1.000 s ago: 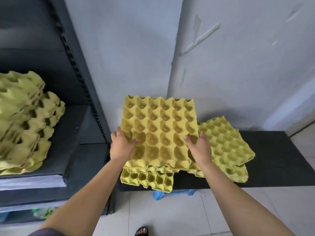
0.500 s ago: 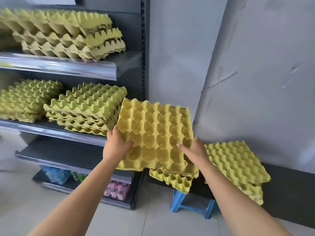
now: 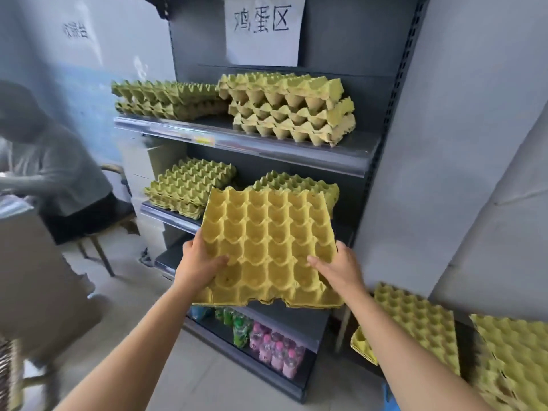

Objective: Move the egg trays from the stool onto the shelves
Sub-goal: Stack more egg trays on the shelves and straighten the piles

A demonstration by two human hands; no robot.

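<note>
hands: 2, left hand point(image 3: 197, 262) and right hand point(image 3: 338, 269) each gripping a near corner of held egg tray point(image 3: 268, 247), thumbs on top | held egg tray: in the air, tilted, before middle shelf point(image 3: 169, 216) | top shelf point(image 3: 267, 146): 2 tray stacks point(image 3: 290, 111) | middle shelf: 2 tray stacks | low right: 2 loose stacks point(image 3: 415, 321)

grey wall point(image 3: 459, 143), pale tiled floor point(image 3: 192, 360), chair point(image 3: 123, 213) at left.

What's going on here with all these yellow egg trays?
A person holds a yellow egg tray in both hands, the left hand and right hand gripping its near corners, in front of a dark shelf unit. Tray stacks sit on its top shelf and middle shelf. More trays wait low on the right.
</note>
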